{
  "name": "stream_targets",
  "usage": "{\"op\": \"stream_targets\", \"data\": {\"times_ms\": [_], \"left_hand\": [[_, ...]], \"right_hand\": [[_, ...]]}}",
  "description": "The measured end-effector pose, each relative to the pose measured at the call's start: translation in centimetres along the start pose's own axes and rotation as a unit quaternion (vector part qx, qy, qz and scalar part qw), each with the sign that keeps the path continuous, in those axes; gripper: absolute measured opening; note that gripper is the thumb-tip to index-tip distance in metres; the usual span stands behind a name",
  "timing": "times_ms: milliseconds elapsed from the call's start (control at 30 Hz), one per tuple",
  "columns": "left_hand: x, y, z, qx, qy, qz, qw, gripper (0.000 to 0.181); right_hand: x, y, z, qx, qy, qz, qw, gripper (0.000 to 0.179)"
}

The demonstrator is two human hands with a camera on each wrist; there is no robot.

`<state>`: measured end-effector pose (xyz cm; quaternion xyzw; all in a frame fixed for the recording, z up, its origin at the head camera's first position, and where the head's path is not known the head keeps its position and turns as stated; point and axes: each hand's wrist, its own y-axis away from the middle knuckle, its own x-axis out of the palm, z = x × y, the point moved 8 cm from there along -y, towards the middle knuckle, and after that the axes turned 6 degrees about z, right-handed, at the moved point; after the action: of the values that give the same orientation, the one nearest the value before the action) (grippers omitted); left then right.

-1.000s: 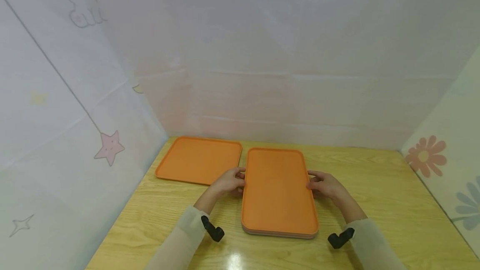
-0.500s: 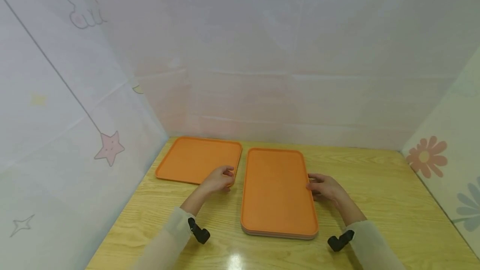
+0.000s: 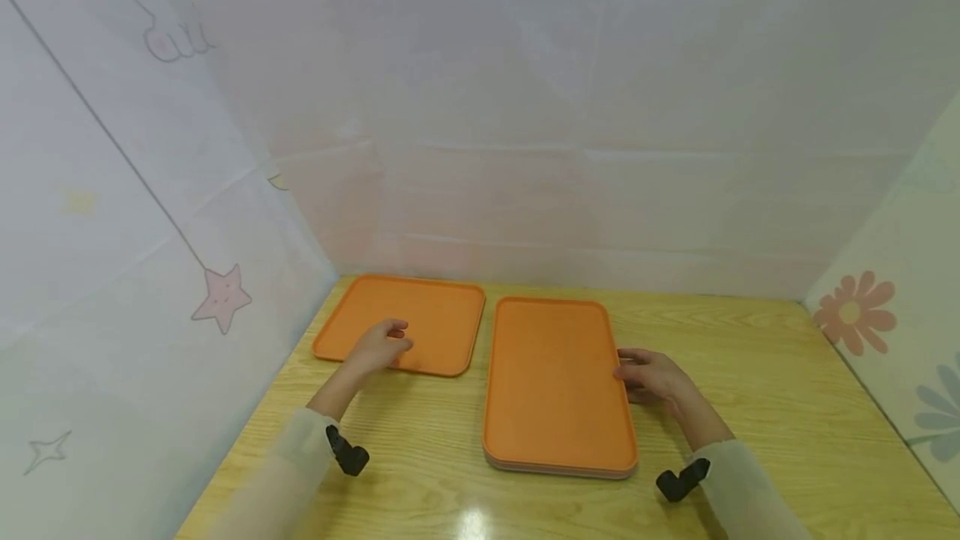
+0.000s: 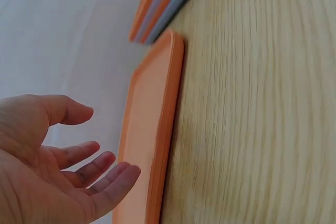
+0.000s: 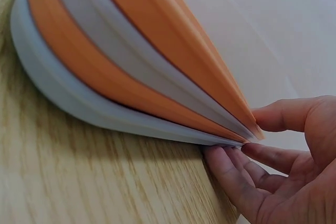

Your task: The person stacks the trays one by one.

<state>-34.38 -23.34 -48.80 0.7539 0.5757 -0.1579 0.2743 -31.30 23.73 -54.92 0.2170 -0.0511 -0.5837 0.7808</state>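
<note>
A stack of trays (image 3: 558,390), alternating orange and grey with an orange one on top, lies lengthwise in the middle of the table. My right hand (image 3: 656,377) holds the stack's right edge. In the right wrist view its thumb touches the top orange tray (image 5: 178,40), while fingers reach the bottom grey tray (image 5: 68,95). An orange tray (image 3: 431,315) lies crosswise at the back left. Over that tray's front edge hovers my left hand (image 3: 375,348), fingers loosely bent with nothing between them. The left wrist view shows this hand apart from the tray.
Everything lies on a wooden table (image 3: 420,448). A pale sheet wall (image 3: 585,190) stands behind it, with printed side walls left (image 3: 150,340) and right (image 3: 900,273). A narrow gap separates the left tray from the stack.
My left hand has let go of the stack's left edge and moved left, over the crosswise orange tray. The right hand and the stack have stayed in place.
</note>
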Motion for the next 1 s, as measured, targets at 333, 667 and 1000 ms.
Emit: {"op": "stream_targets", "data": {"times_ms": [333,667,1000], "left_hand": [[-5.9,-0.5,3.0,-0.016,-0.066,-0.071,0.9952,0.056],[-8.7,-2.3,6.4,-0.026,-0.091,-0.093,0.9912,0.061],[-10.2,-3.8,8.0,-0.031,-0.140,-0.116,0.9828,0.068]], "right_hand": [[0.0,0.3,0.4,-0.008,-0.006,0.005,0.9999,0.068],[0.1,0.1,0.2,-0.005,-0.011,0.009,0.9999,0.068],[0.2,0.1,0.3,-0.009,-0.014,0.013,0.9998,0.068]]}}
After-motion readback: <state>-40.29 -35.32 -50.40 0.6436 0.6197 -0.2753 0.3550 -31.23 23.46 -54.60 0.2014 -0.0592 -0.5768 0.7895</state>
